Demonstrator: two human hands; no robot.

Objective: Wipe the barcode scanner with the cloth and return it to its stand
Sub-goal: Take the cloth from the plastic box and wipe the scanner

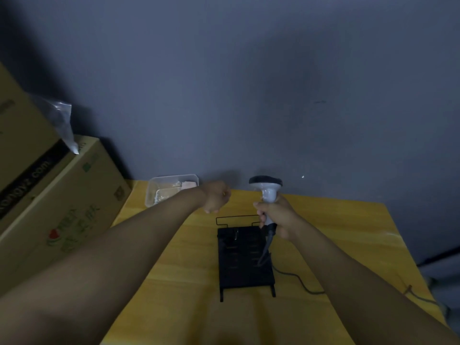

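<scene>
The barcode scanner (265, 192) is clasped upright by the right hand (276, 217) above the stand (245, 260) (mid-tabletop); the left hand (215, 197), fingers curled, reaches toward the far-edge tray (152, 192). Wiping apparently remains undone.

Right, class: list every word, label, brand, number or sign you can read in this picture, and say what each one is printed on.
".com" ends a partly cut-off web address on the black band of the upper cardboard box; the letters before it are blurred.
Green characters beside a red logo on the lower cardboard box: too blurred to read.
Barcode scanner, stand, plastic tray: no text visible.
</scene>
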